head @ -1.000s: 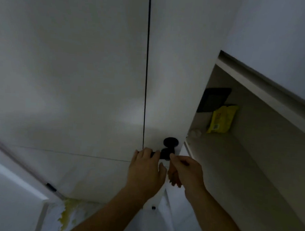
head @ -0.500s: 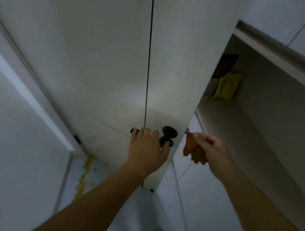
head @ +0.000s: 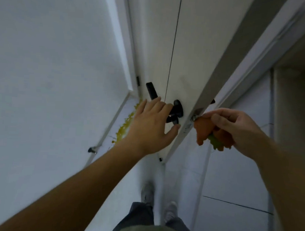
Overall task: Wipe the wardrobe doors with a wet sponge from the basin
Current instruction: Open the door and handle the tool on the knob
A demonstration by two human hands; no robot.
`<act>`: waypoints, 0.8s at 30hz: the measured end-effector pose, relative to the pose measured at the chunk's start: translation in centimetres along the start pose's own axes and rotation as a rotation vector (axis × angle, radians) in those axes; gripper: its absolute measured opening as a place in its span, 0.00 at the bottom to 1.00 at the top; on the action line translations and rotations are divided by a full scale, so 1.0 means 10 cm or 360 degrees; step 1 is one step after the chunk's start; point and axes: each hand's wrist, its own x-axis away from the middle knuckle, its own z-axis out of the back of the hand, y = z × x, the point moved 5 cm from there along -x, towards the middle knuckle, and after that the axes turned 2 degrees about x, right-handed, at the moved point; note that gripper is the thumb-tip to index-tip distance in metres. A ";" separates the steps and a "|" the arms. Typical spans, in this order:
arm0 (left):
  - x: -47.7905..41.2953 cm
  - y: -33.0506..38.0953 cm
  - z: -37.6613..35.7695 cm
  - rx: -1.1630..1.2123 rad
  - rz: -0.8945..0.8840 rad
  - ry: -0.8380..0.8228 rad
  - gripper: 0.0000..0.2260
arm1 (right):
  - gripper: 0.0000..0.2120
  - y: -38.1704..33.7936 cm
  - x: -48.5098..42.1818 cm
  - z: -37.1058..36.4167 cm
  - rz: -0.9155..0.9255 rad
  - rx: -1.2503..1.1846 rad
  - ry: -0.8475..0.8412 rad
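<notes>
Two white wardrobe doors [head: 160, 45] meet at a thin dark seam in the upper middle. The right door [head: 195, 64] stands ajar, its edge facing me. A black round knob [head: 178, 108] sits near its lower part, and a black bar handle [head: 151, 90] is on the left door. My left hand [head: 153, 126] lies flat on the doors with fingers spread, touching the knob. My right hand [head: 236, 126] pinches an orange sponge with a green side [head: 209, 134] against the open door's edge.
A white wall [head: 53, 74] runs along the left, with yellow foam [head: 128, 123] at its base by the floor. The open wardrobe interior [head: 301, 61] is at the upper right. My legs and grey shoes [head: 159, 204] stand on the white tiled floor below.
The view has tilted down toward the floor and my feet. My right hand with the sponge moved from behind the knob out to the open door's edge. My left hand's fingers have spread.
</notes>
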 end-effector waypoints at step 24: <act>1.52 -1.51 0.74 0.0771 0.1344 0.0965 0.23 | 0.17 -0.84 -1.44 -2.53 0.0833 0.1037 -0.0799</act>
